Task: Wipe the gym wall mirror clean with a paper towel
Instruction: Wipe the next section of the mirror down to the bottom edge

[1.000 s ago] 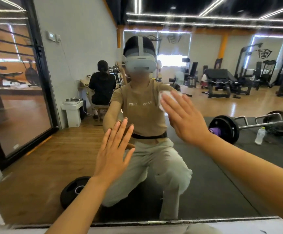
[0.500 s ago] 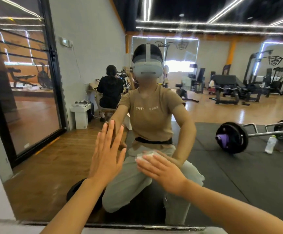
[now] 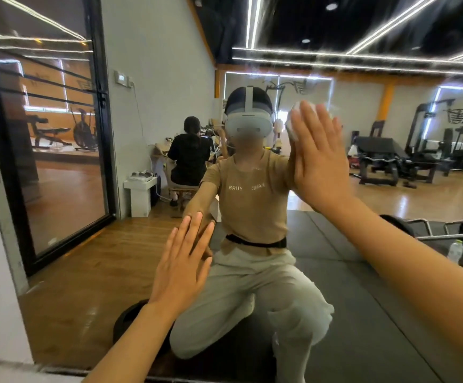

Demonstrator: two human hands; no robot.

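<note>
Mirror (image 3: pixel 335 258) wiping, one paper towel (image 3: pixel 294 125) pressed flat high on the glass.

Right hand (image 3: pixel 317 156) has fingers straight and spread, pinning the single wad against the pane, probably so the palm's pressure scrubs evenly. Left hand (image 3: pixel 181 265), also flat and holding nothing, leans on the glass lower down, seemingly as a brace. Two hands, one towel, one mirror.
</note>
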